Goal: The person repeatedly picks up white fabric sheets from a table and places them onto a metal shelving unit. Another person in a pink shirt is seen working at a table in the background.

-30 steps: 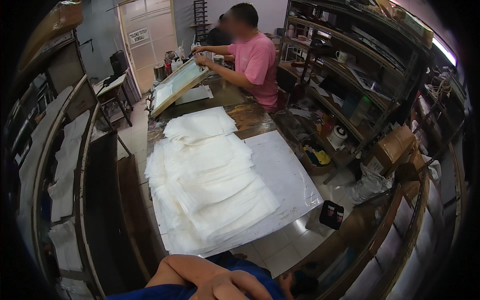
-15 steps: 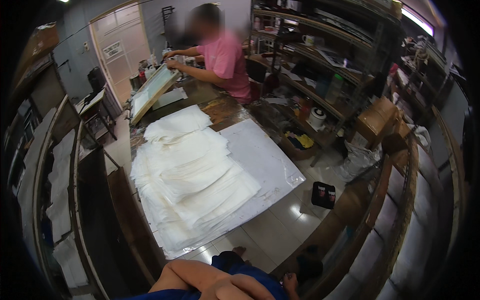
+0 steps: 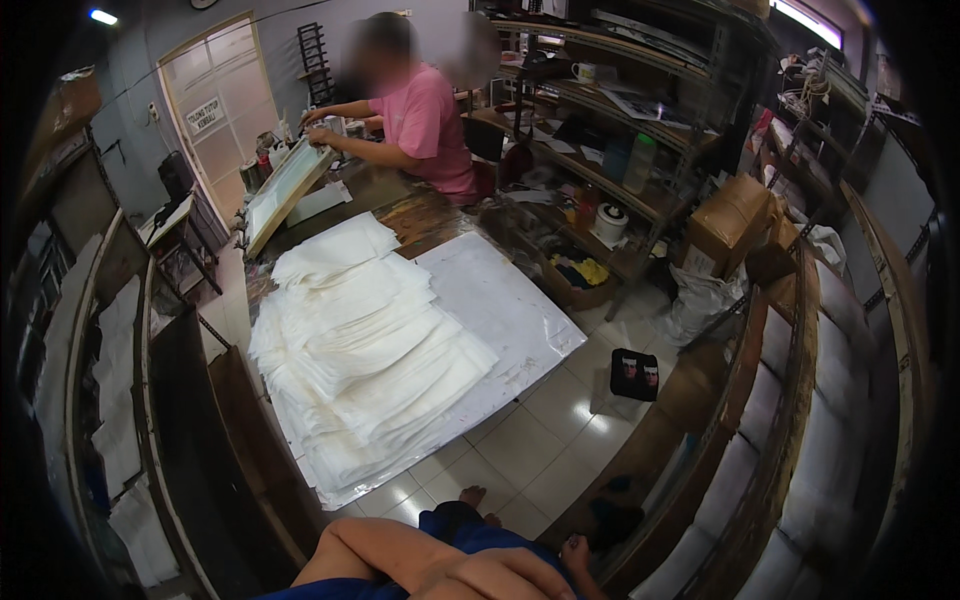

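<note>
My left arm bends across the lower edge of the head view, and my left hand (image 3: pixel 490 575) lies flat over my body. Its fingers are stretched toward the right and hold nothing I can see. Farther right, low beside my blue clothing, my right hand (image 3: pixel 576 553) is small in view with its fingers curled in; nothing shows in them. Nearest ahead of my hands is a spread pile of thin white sheets (image 3: pixel 370 340), fanned in overlapping layers. Neither hand touches it. The pile covers the left part of a pale board (image 3: pixel 510 300) on the table.
Across the table a person in a pink shirt (image 3: pixel 430 130) holds a tilted wooden-framed screen (image 3: pixel 290 195). Wooden racks with sheets (image 3: pixel 180 450) flank me on the left, others (image 3: pixel 765 400) on the right. A black box-like thing (image 3: pixel 634 375) stands by the right racks. Metal shelves (image 3: pixel 600 100) rise behind.
The whole view has shifted slightly, so the table and pile appear a little farther left. My arms keep nearly the same pose. The person opposite still holds the tilted screen.
</note>
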The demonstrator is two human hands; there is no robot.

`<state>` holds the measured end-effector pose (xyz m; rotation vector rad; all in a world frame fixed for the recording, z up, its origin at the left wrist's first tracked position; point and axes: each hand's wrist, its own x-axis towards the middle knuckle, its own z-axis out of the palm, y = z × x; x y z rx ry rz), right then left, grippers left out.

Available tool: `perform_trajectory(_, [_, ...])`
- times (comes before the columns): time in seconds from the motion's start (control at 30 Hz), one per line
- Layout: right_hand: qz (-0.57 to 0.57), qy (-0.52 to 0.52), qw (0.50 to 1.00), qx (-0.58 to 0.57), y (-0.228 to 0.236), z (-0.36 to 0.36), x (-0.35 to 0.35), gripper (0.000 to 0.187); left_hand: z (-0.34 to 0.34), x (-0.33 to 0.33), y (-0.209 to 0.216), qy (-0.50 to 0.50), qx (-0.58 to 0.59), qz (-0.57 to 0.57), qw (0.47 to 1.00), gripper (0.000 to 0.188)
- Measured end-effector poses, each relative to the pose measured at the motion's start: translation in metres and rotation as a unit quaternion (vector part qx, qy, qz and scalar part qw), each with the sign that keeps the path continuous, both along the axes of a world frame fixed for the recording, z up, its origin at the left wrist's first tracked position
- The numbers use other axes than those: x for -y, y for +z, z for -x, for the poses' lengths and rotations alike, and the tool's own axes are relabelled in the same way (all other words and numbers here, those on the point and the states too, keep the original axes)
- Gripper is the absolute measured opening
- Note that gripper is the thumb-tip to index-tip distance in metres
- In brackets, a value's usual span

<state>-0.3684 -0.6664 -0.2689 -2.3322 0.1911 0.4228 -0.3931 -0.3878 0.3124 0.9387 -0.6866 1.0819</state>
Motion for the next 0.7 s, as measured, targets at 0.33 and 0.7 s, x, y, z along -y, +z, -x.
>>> perform_trajectory(0.33, [0.021, -0.001, 0.999, -0.024, 0.060, -0.006, -0.033, 0.035, -0.003, 0.018, 0.003, -0.029, -0.021, -0.018, 0.999, 0.039])
perform_trajectory(0.7, [0.016, -0.031, 0.996, -0.079, 0.076, -0.006, -0.036, 0.035, 0.001, 0.021, 0.004, -0.093, -0.005, -0.013, 0.996, 0.033])
